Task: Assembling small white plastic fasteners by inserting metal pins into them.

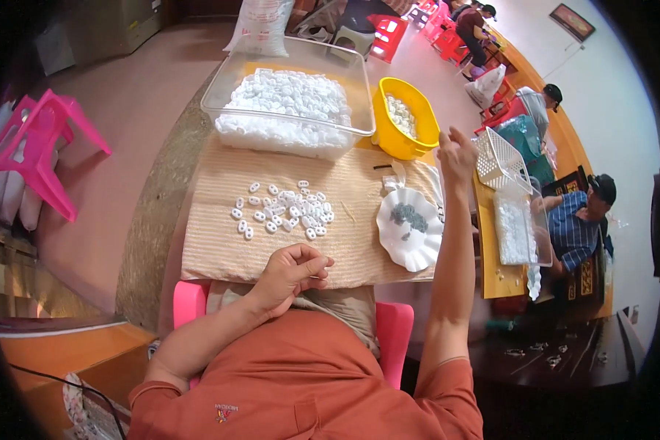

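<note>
My left hand is closed above my lap at the cloth's near edge, thumb pressed to the curled fingers. Any small thing between them cannot be made out. My right hand is raised beside the right rim of a yellow tub, its fingers curled together; whatever they pinch is hidden. Small white pieces lie in the tub. A loose pile of white oval plastic pieces with two dark holes each lies on the striped cloth. Right of it sits a white wavy-edged dish with small dark grey parts in it.
A clear bin heaped with white pieces stands at the far side of the table. To the right, a person in a striped shirt sits by another table with a white basket. A pink stool stands at left.
</note>
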### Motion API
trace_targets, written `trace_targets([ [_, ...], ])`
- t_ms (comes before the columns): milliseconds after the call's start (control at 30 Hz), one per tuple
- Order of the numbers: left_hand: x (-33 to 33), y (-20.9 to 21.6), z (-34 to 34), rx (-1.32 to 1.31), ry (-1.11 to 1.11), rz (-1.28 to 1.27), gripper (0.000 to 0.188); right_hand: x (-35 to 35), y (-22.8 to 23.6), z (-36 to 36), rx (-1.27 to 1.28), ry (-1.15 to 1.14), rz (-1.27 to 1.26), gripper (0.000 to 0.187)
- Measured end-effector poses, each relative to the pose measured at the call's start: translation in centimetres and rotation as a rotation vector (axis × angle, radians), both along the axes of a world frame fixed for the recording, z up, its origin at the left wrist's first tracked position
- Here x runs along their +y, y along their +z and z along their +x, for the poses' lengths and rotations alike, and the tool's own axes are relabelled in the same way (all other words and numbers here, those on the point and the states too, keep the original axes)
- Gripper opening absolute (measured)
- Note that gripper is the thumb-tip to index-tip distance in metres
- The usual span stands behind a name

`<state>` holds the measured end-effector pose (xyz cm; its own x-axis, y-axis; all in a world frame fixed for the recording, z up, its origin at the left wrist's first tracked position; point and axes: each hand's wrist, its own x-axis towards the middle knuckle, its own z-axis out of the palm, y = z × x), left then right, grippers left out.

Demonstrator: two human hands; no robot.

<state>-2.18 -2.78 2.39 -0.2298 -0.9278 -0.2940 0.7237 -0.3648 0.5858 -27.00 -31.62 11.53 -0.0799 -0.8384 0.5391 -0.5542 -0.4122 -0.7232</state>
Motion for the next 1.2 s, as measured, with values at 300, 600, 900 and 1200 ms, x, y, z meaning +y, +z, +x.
trace_targets([
  [300,0.0,-0.5,-0.3,-0.099,-0.019,-0.052,0.010,11.6,-4.4,5.0,0.011,0.452,0.266,0.015],
  [600,0.4,-0.5,-0.5,-0.134,-0.011,-0.060,0.009,17.1,-7.4,9.7,0.540,0.701,0.231,0.021],
  [900,0.5,-0.7,-0.5,-0.135,-0.016,-0.057,0.010,17.6,-7.7,10.2,0.775,0.590,0.213,0.018],
  [1200,0.4,-0.9,-0.7,-0.142,0.005,-0.019,0.011,16.5,-8.9,10.4,0.621,0.507,0.185,0.016],
])
